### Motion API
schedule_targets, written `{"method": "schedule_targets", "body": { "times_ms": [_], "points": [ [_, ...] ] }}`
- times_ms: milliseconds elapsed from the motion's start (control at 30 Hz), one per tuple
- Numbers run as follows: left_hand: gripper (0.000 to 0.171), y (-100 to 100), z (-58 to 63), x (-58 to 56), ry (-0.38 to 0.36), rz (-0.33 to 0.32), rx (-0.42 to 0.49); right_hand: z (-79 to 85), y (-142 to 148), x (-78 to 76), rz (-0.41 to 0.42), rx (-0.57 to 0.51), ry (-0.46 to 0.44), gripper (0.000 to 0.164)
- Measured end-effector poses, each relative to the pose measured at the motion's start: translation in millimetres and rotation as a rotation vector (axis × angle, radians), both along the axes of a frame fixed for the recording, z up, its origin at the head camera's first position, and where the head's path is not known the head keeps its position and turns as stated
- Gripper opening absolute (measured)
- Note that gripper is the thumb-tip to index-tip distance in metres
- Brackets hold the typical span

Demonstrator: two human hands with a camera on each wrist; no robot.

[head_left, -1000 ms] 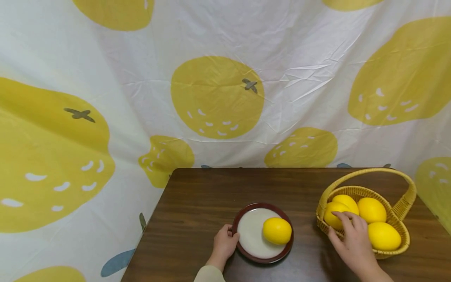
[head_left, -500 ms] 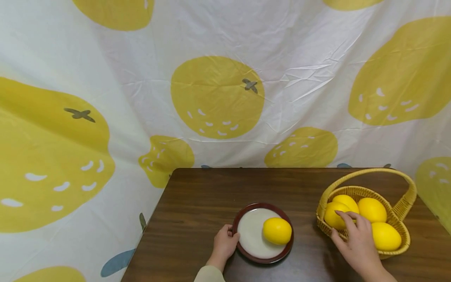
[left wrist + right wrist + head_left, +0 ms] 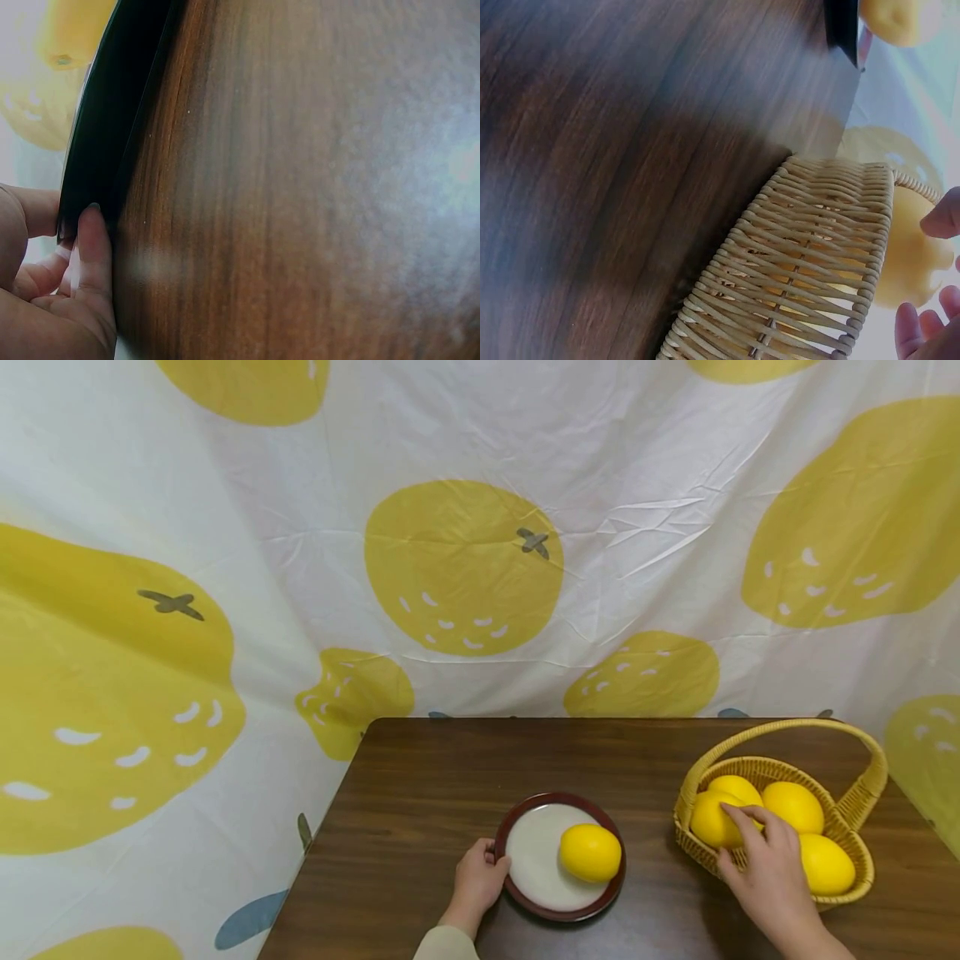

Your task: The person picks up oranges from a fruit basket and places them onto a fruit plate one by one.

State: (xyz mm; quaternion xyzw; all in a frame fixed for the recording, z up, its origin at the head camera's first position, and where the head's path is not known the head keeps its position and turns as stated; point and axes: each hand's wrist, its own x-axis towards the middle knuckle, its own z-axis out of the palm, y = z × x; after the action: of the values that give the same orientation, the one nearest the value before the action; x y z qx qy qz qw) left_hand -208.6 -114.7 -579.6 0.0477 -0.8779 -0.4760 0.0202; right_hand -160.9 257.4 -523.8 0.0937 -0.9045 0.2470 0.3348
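Holding the plate by its left rim, the left hand appears in the head view with its thumb and fingers pinching the edge. A single lemon lies on the plate's right half. Farther right, the basket holds four lemons. The right hand is at the near-left lemon, fingers bent over it; whether they have it gripped, I cannot tell. That fruit looks smooth and firm, likely light, perhaps a little slippery and apt to roll. Its widest part seems the best hold, though the rim and neighbouring fruit leave little finger room. The plate looks rigid and probably breakable; its raised rim offers a secure grip. No brand, label or writing can be read, only fruit prints on the cloth.

The left wrist view confirms the pinch: thumb on one side of the dark rim, fingers on the other, just above the table.

In the right wrist view, the basket's woven wall looks light and slightly springy. Fingertips appear around a lemon beyond the rim, but the hand is partly cut off.
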Motion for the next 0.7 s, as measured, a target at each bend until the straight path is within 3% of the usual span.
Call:
{"method": "schedule_targets", "body": {
  "times_ms": [267,700],
  "points": [
    [0.021,0.0,1.2,0.8,0.002,0.003,-0.003,0.0,5.7,-1.2,0.018,0.027,-0.019,0.070],
    [0.021,-0.1,-1.9,-1.0,-0.005,0.006,0.007,2.2,10.3,-5.1,0.012,0.045,-0.160,0.081]
  ]
}}
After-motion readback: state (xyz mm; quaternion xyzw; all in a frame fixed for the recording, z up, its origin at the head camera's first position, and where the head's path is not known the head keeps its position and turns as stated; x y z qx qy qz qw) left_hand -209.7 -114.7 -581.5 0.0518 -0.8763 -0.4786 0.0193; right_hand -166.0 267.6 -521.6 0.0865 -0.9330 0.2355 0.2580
